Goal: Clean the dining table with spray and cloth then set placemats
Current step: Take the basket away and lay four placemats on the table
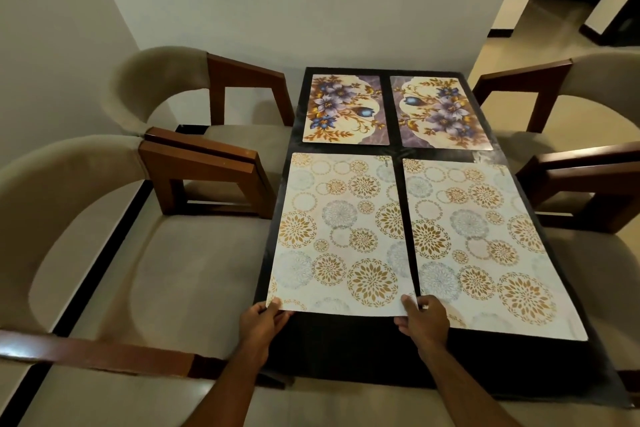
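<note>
Pinching the near corners now, both hands are on the last placemat: the left hand [260,321] has its thumb on top of the near-left corner with the fingers curled beneath, and the right hand [423,319] grips the near-right corner the same way. That near-left placemat [341,236], white with gold and grey medallions, lies flat on the dark dining table [346,350], so we're deep into the setting stage; no spray or cloth is anywhere in view, and I'd judge the wiping is behind us. Just beside it sits its twin, the near-right placemat [485,246], a thin strip of dark table showing between the two, though the right hand's knuckles overlap that mat's corner. Beyond them, the two floral placemats [346,109] lie side by side at the far end. Upholstered chairs [194,253] flank the table on both sides. What's called for next, to my eye, is only a small nudge, squaring the held mat so its edges run parallel with its neighbour, then letting go without dragging it.
</note>
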